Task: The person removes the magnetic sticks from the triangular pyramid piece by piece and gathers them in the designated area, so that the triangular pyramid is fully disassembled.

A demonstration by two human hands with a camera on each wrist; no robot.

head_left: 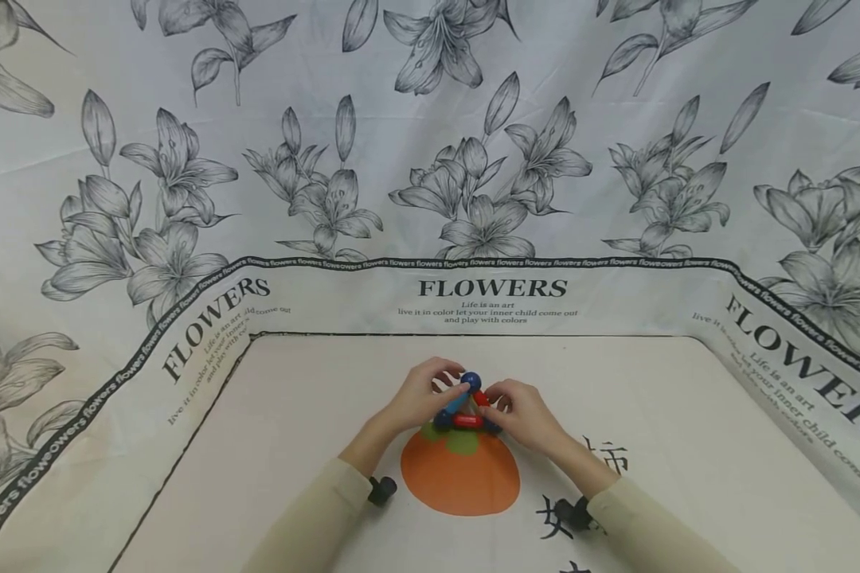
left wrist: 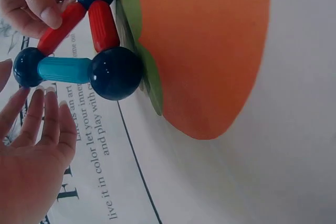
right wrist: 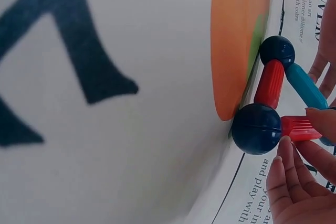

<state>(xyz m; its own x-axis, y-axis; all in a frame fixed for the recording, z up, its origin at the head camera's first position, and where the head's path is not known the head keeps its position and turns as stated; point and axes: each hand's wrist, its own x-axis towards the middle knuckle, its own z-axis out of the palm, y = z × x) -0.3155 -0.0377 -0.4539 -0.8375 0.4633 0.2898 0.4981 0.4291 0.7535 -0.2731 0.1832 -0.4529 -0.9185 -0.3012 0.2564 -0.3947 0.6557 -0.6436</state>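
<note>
Pinching red rod (left wrist: 64, 29), R hand (head_left: 521, 407), gap to tbl back edge (head_left: 365, 335)

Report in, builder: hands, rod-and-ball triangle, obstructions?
Left hand pinching top blue ball; right hand pinching red rod. Triangle three-sided, standing by the orange fruit print. No obstruction seen.

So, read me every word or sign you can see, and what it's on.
"FLOWERS": floral cloth, three times.
"Life is an art live it in color let your inner child come out and play with colors": same cloth.
"flowers," repeated: black band.
Chinese characters, one showing "女": pale table cover; all partly hidden or cut off.
Balls and sticks: no text visible.
</note>
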